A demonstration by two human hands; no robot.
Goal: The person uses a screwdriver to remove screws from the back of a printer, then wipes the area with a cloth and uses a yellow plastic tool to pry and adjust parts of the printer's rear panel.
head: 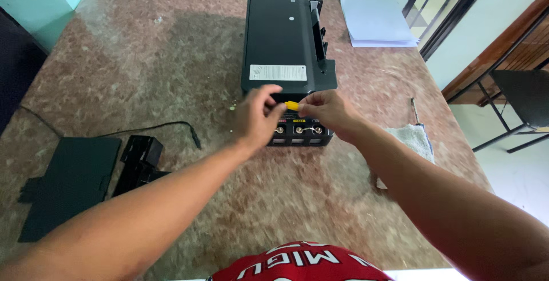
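Pinching a small yellow cap (292, 105) between them, the left hand (257, 115) and right hand (327, 111) meet just above the near end of a black printer (284, 40). Left thumb and fingers close on one end of the cap; right fingertips close on the other. Cap: short, bright yellow, lying roughly horizontal (its far side is hidden by the fingers). Directly below sits the printer's ink tank block (298, 133), showing a row of round ports with dark windows underneath. Printer body: matte black, long axis pointing away from the person, white label near the front edge.

Surface: mottled reddish-brown stone table (143, 58). At left lie a flat black panel (74, 183), a smaller black bracket piece (140, 163) and a black cable (143, 127) ending in a plug. At right, a whitish cloth (413, 139) with a slim metal tool (415, 111) just beyond it. A stack of white paper (374, 20) rests at the far right corner. Room: pale green wall at left, a dark chair (517, 103) at right.
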